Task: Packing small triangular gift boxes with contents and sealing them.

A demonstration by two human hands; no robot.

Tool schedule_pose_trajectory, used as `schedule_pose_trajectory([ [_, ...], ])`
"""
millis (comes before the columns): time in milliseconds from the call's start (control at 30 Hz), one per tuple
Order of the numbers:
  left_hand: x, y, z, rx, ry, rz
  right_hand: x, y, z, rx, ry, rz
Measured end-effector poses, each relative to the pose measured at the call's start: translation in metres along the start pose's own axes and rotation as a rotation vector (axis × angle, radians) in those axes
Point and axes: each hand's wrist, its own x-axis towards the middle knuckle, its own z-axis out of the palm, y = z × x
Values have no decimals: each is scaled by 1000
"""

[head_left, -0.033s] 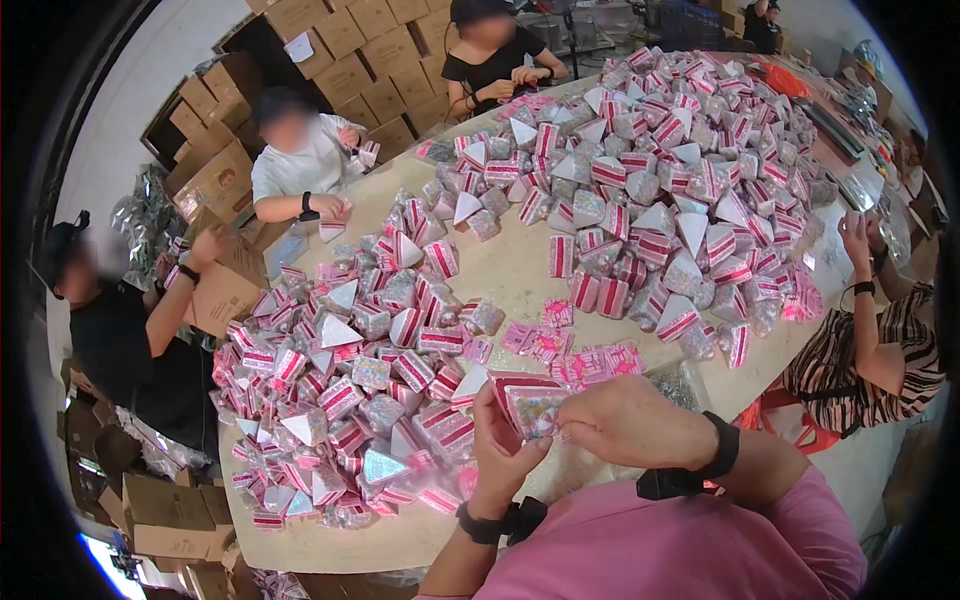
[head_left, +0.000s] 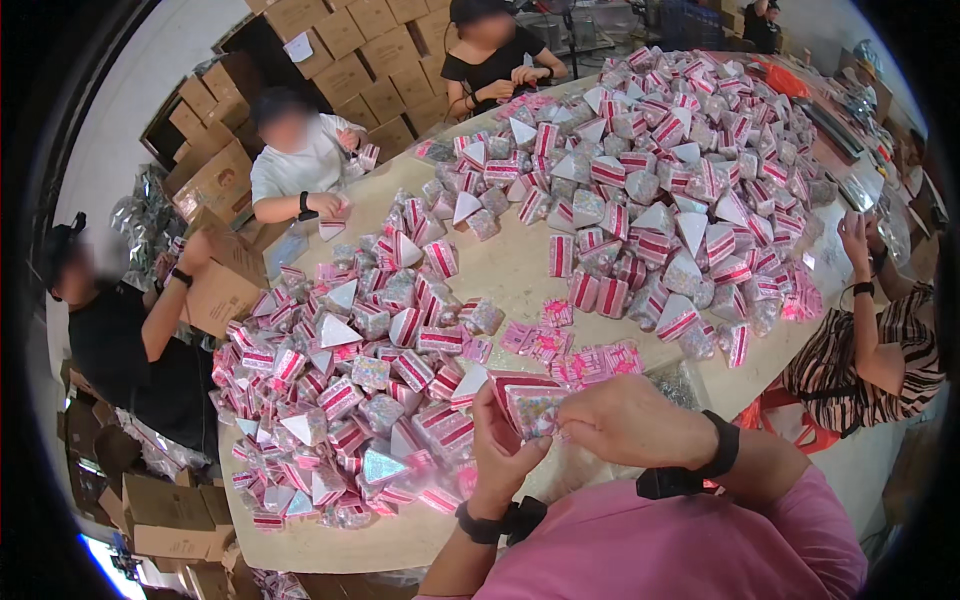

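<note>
My left hand (head_left: 503, 447) and my right hand (head_left: 622, 419) meet near the table's front edge, both gripping one small wedge-shaped box (head_left: 528, 401) with red and white stripes and a glittery face. My left palm cups it from below while my right fingers pinch its right side. Just beyond my hands lie small pink packets (head_left: 580, 358). A big heap of the same striped boxes (head_left: 350, 390) spreads to the left of my hands.
A second, larger heap of boxes (head_left: 680, 180) covers the far right of the tan table (head_left: 510, 270). Three other people sit along the far and left sides, one more at the right. Stacked cardboard cartons (head_left: 340, 50) stand behind them.
</note>
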Motion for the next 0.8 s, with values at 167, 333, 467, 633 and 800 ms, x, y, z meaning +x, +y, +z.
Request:
schedule_pose_trajectory([
  [167,0,-2,-3,84,-11,9,2,2,-1,-14,-36,29],
  [333,2,1,-2,194,-30,-29,2,5,1,-54,-36,37],
  [467,3,-3,-5,240,-35,-47,3,10,3,-90,-53,34],
  [633,5,-6,-7,258,-69,-99,5,13,0,-100,-68,33],
  [800,6,-7,-7,311,-90,-111,7,20,3,-121,-98,64],
])
